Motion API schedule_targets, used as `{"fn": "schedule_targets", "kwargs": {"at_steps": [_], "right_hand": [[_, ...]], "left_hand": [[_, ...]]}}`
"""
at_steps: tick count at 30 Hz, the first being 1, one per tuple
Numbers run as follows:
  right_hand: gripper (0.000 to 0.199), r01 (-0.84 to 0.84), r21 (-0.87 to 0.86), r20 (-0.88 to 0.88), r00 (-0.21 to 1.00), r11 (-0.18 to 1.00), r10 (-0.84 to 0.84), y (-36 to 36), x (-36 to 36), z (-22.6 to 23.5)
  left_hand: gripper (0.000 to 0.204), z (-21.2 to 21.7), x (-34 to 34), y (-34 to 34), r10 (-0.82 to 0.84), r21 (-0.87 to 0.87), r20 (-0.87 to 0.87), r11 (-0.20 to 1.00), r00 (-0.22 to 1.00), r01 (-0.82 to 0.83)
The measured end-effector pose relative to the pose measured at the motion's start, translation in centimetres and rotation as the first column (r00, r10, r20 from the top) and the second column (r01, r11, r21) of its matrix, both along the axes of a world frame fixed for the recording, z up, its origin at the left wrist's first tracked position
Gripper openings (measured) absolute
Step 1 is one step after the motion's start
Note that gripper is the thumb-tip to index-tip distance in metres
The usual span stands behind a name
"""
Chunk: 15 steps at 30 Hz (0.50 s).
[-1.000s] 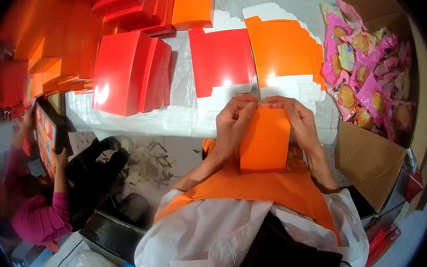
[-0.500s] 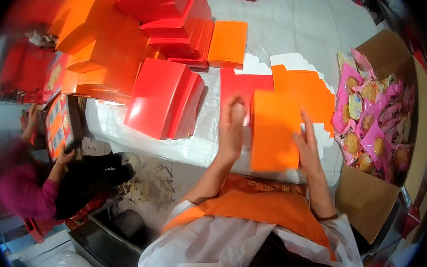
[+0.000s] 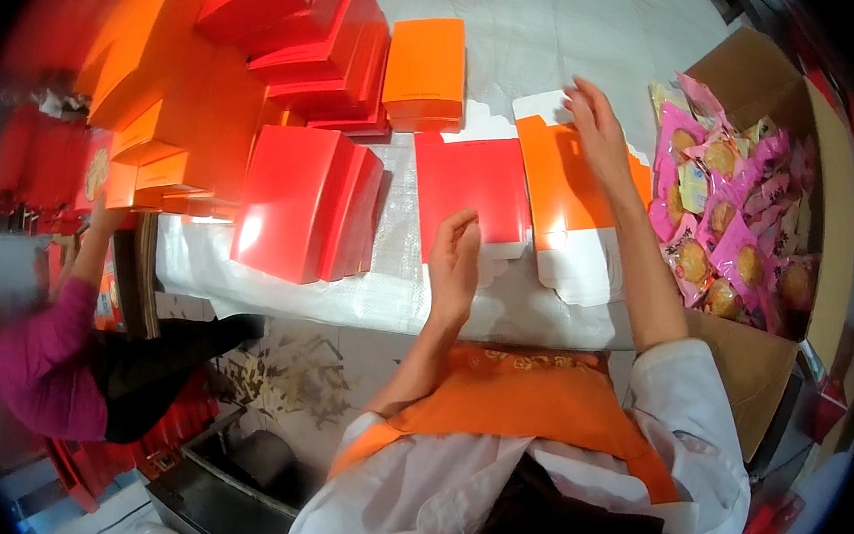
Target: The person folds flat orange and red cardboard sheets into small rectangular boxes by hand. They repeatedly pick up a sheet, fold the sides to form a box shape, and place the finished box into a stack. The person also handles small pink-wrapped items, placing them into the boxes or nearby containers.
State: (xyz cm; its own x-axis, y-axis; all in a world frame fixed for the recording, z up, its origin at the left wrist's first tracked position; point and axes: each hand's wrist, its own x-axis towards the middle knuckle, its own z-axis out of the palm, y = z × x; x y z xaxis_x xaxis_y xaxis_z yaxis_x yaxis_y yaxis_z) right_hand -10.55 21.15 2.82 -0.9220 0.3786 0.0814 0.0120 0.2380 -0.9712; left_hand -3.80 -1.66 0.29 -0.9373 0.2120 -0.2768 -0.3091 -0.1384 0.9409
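Note:
My left hand (image 3: 455,259) hovers at the table's near edge, palm turned right, fingers loosely extended and holding nothing. Beyond it lies a red carton blank (image 3: 475,186) with white flaps. My right hand (image 3: 597,125) reaches forward over a pile of flat orange carton blanks (image 3: 560,172), fingers stretched out and nothing gripped; I cannot tell whether its fingertips touch the pile. White flaps (image 3: 583,264) stick out of this pile toward me. Left of the blanks stand red folded boxes (image 3: 297,202) and an orange folded box (image 3: 425,66).
Tall stacks of orange boxes (image 3: 173,112) and red boxes (image 3: 323,53) fill the table's left side. An open cardboard carton (image 3: 837,219) at right holds pink-wrapped pastries (image 3: 717,210). Another person in a purple top (image 3: 58,363) sits at left. Scraps (image 3: 293,372) litter the floor.
The orange carton piece that was between my hands is no longer there. My right hand has moved forward over the orange blanks; my left stays near the table edge. The view has shifted slightly.

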Motion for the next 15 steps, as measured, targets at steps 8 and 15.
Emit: {"fn": "schedule_targets", "kwargs": {"at_steps": [8, 15], "right_hand": [[0.054, -0.099, 0.904, 0.133, 0.990, 0.416, -0.053, -1.1, 11.1, -4.6], [0.053, -0.079, 0.900, 0.095, 0.995, 0.429, -0.018, -1.0, 11.3, -5.0]], "left_hand": [[0.041, -3.8, -1.2, 8.0, -0.389, -0.472, -0.484, 0.870, 0.784, 0.140], [0.049, -1.4, 0.2, 10.0, -0.392, -0.513, -0.540, 0.855, 0.745, 0.078]]}}
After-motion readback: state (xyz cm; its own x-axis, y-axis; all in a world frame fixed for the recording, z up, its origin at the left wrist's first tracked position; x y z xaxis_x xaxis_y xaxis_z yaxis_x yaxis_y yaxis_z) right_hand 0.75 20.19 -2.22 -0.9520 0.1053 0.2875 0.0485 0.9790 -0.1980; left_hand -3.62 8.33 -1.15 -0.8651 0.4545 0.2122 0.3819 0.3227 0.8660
